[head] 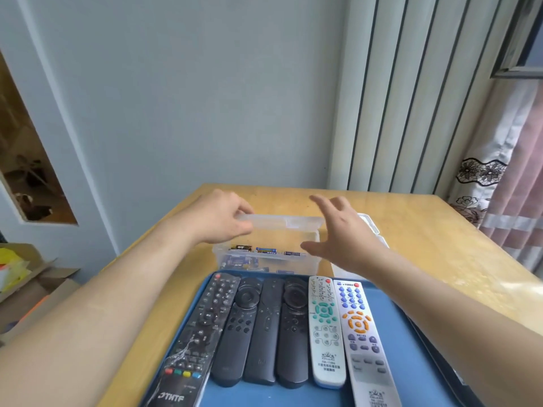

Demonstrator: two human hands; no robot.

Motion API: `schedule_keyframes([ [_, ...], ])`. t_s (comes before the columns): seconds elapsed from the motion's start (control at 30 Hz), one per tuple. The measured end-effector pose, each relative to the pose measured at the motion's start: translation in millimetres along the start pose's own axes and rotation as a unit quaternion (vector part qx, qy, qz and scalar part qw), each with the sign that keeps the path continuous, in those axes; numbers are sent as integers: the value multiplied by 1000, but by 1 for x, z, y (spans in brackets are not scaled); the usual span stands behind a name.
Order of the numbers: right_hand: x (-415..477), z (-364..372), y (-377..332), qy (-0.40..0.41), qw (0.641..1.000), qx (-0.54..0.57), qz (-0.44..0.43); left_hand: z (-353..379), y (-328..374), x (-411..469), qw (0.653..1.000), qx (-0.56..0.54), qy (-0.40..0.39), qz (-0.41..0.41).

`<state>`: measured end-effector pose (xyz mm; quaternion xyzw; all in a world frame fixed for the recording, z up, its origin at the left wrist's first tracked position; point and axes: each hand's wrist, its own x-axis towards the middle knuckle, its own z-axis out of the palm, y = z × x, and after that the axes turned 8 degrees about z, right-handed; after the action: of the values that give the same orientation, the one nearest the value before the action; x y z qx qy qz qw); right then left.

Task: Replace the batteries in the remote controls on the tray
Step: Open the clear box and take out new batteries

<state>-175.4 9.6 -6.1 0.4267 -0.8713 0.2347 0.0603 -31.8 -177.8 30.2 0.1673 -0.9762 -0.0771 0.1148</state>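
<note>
Several remote controls lie side by side on a blue tray (390, 374): a long black one (194, 339) at the left, black ones (266, 330) in the middle, two white ones (324, 330) at the right. Behind the tray stands a clear plastic box (311, 264) with several batteries (266, 250) inside. My left hand (220, 220) grips the box's raised clear lid (282, 223) at its left end. My right hand (342, 233) hovers over the box's right end with fingers spread, holding nothing.
The tray and box rest on a wooden table (435, 239) against a grey wall. A white plastic item (371, 227) lies behind my right hand. Cardboard boxes (26, 277) stand on the floor at the left; a curtain (505, 177) hangs at the right.
</note>
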Motion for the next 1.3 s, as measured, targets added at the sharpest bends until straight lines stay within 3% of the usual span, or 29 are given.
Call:
schedule_keyframes([
  [0.13, -4, 10, -2, 64, 987, 125, 80, 5, -14, 25, 983, -141, 115, -38],
  [0.2, -4, 14, -3, 55, 989, 113, 83, 13, -18, 37, 950, -198, 226, -85],
  [0.3, -5, 16, -6, -9, 996, 53, 75, 25, -15, 46, 911, -159, 365, -105],
  [0.37, -3, 14, -6, -39, 997, 19, 65, 37, -14, 48, 941, -104, 316, -66],
  [0.47, 3, 11, -7, -59, 997, -16, 54, 60, -17, 47, 993, -18, 107, -41],
  [0.53, 6, 7, -7, -69, 996, -30, 47, 69, -21, 43, 999, -17, -8, -47],
  [0.6, 6, 5, -7, -80, 995, -37, 40, 70, -23, 42, 996, -29, -59, -64],
  [0.67, 4, 0, -6, -93, 995, -28, 37, 66, -20, 42, 996, -10, -58, -65],
  [0.83, -9, -27, 3, -47, 998, -7, 37, 52, 4, 23, 990, -13, 140, 9],
  [0.97, -35, -64, 24, -84, 985, -102, 113, 48, 14, 15, 999, 38, 29, -5],
  [1.1, -74, -75, 43, -193, 929, -270, 164, 51, 12, 16, 999, 29, -21, -36],
  [1.2, -94, -64, 53, -223, 910, -301, 179, 56, 18, 24, 998, 16, -52, -41],
  [1.3, -100, -55, 55, -208, 915, -301, 171, 60, 23, 35, 995, 15, -90, -47],
])
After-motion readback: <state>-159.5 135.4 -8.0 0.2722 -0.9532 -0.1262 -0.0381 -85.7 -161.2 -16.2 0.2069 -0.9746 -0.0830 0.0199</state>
